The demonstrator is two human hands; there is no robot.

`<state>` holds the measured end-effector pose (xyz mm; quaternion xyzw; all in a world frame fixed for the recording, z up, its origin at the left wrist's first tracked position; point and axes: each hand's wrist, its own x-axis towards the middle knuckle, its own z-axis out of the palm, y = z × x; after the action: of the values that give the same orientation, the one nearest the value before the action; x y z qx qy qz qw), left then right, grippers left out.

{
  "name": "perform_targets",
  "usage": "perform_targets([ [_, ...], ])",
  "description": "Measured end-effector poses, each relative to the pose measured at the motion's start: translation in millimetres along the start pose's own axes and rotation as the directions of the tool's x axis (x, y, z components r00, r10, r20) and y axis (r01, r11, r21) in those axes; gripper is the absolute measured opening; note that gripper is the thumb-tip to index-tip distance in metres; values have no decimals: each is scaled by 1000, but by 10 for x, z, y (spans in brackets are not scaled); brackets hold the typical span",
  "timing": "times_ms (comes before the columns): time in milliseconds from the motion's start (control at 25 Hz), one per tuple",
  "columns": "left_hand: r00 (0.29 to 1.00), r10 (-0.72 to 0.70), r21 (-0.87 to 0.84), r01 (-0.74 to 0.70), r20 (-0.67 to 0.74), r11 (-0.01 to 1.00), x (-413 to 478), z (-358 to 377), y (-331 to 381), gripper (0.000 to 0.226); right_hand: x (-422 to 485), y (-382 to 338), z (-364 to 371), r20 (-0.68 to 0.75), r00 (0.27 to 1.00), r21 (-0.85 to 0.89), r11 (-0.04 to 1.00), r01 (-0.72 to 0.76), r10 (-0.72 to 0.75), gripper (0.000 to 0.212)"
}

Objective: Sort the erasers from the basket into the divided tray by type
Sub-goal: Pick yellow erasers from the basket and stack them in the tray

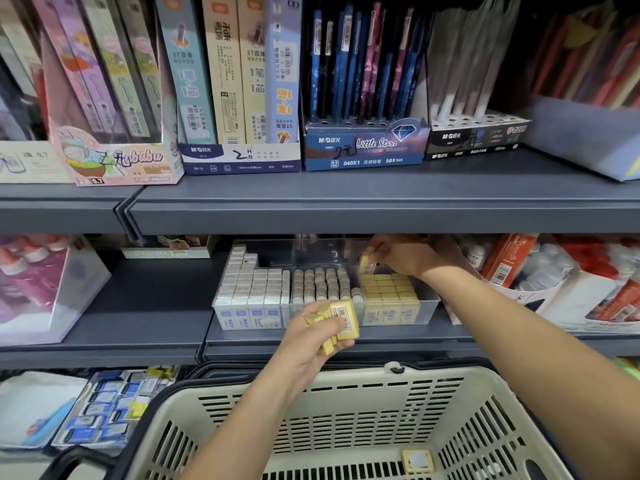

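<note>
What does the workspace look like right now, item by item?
Surface: grey shelf bearing the tray.
Job's things: divided tray holds white erasers, round erasers and yellow erasers in separate compartments; loose eraser in the basket.
Clutter: clear box left of the tray.
Hands: left hand grips a handful of yellow erasers; right hand pinches a single yellow eraser over the yellow compartment.
Cables: nothing seen.
Surroundings: pencil display boxes on the shelf above.
</note>
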<state>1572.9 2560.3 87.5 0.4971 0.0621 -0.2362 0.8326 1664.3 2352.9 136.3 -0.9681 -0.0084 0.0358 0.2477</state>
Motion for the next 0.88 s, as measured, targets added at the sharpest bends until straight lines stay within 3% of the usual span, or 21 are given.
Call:
perform_targets([
  [280,999,17,20,-16,-32,1000,13,19,-2,30,37,31,150,90,996,-153,988,32,-18,24],
  [400,999,33,38,-32,-28,999,20,24,-3,30,-140,-129,86,-68,997,-205,978,32,-47,26],
  [480,999,48,55,-47,-18,997,23,24,-3,28,-355,-269,47,-102,991,-87,993,80,-89,26],
  [600,998,65,77,-66,12,995,13,29,6,25,-728,-449,96,127,976,136,978,159,-177,18],
  [680,997,75,82,-77,21,994,1,39,3,23,-832,-461,121,175,964,201,966,164,-200,9],
  [880,994,103,119,-105,21,987,-13,24,-25,16,-660,-285,-194,39,998,347,937,40,-57,8],
])
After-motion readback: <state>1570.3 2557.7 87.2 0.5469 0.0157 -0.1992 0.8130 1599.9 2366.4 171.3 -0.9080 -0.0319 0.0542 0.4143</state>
